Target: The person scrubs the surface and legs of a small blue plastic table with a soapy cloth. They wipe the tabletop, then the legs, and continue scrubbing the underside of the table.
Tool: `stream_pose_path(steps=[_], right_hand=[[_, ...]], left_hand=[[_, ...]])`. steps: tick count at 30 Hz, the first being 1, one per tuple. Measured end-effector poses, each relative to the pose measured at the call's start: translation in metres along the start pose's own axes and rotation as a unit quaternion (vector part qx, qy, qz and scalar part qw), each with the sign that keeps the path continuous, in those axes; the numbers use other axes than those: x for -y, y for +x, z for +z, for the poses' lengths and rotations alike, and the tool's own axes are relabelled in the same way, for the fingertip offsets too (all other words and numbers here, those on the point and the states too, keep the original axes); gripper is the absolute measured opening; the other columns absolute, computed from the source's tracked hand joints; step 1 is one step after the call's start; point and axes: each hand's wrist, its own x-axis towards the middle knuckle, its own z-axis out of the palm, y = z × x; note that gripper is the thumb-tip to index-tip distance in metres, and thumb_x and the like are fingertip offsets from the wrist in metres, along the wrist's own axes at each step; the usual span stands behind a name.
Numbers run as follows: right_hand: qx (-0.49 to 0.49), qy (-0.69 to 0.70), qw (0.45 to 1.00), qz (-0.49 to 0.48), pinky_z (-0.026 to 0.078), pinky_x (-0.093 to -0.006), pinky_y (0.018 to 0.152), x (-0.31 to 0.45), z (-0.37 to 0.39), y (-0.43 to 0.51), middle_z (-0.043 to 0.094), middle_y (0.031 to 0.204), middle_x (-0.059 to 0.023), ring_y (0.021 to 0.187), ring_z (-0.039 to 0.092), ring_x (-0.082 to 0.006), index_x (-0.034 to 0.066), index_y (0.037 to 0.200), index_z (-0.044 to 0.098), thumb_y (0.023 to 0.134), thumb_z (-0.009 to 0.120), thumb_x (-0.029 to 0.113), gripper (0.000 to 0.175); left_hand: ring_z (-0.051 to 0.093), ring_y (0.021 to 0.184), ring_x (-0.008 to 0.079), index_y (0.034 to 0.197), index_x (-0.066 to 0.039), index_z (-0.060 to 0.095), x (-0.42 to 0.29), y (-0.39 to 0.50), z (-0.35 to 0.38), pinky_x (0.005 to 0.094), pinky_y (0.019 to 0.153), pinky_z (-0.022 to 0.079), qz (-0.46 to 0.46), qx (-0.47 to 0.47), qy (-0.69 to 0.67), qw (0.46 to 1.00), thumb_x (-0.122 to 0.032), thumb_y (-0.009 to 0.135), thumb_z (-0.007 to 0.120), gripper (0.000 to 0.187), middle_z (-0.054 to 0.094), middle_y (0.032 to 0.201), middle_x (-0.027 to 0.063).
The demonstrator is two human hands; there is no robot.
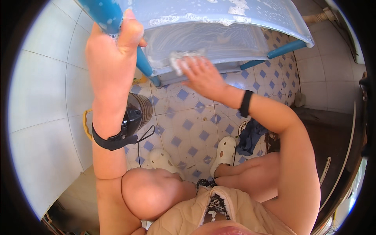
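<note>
A tiered plastic rack stands before me, its pale top shelf (211,14) wet and streaked with white suds. My left hand (116,44) grips the rack's blue tubular post (104,14) at the upper left, with foam around the thumb. Lower down, my right hand (202,75) presses a whitish, blurred cloth or sponge (183,58) against the front part of the middle shelf (217,41), which is smeared with suds. Another, lower shelf shows partly beneath it. Both wrists wear black bands.
A dark ribbed bucket or container (141,111) stands below my left wrist. Dark blue cloth (251,138) lies beside a round floor drain (243,127). White tiled walls (41,85) flank the patterned floor, and a dark brown surface (314,141) is at the right.
</note>
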Motion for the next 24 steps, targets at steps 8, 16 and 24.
stream_pose_path(steps=[8, 16, 24], right_hand=[[0.002, 0.011, 1.0, 0.011, 0.035, -0.0551, 0.114, 0.086, -0.022, 0.049, 0.038, 0.155, -0.0308, 0.136, 0.045, -0.0431, -0.0022, 0.142, 0.053, 0.094, 0.061, 0.056, 0.076], [0.117, -0.051, 0.992, 0.016, 0.045, -0.0519, 0.105, 0.076, -0.021, 0.08, 0.06, 0.131, -0.0315, 0.121, 0.054, -0.0424, -0.0065, 0.129, 0.064, 0.095, 0.059, 0.037, 0.055], [-0.012, -0.183, 0.983, 0.009, 0.053, -0.0499, 0.1, 0.097, -0.02, 0.064, 0.053, 0.136, -0.0433, 0.117, 0.061, -0.0484, -0.0088, 0.117, 0.068, 0.09, 0.063, 0.018, 0.039]], left_hand=[[0.063, 0.077, 0.0104, 0.15, 0.005, 0.047, -0.003, -0.001, -0.003, 0.0273, 0.075, 0.051, 0.005, -0.028, -0.023, 0.999, -0.032, 0.104, 0.057, 0.06, 0.065, 0.08, 0.004], [0.062, 0.062, 0.0156, 0.095, 0.005, 0.066, -0.001, -0.006, 0.003, 0.0332, 0.059, 0.049, -0.05, -0.072, -0.021, 0.996, -0.032, 0.1, 0.063, 0.037, 0.063, 0.068, 0.0064], [0.063, 0.059, 0.0187, 0.079, 0.001, 0.065, 0.004, 0.0, 0.002, 0.0355, 0.056, 0.049, -0.019, -0.074, 0.023, 0.997, -0.035, 0.098, 0.064, 0.041, 0.063, 0.062, 0.008]])
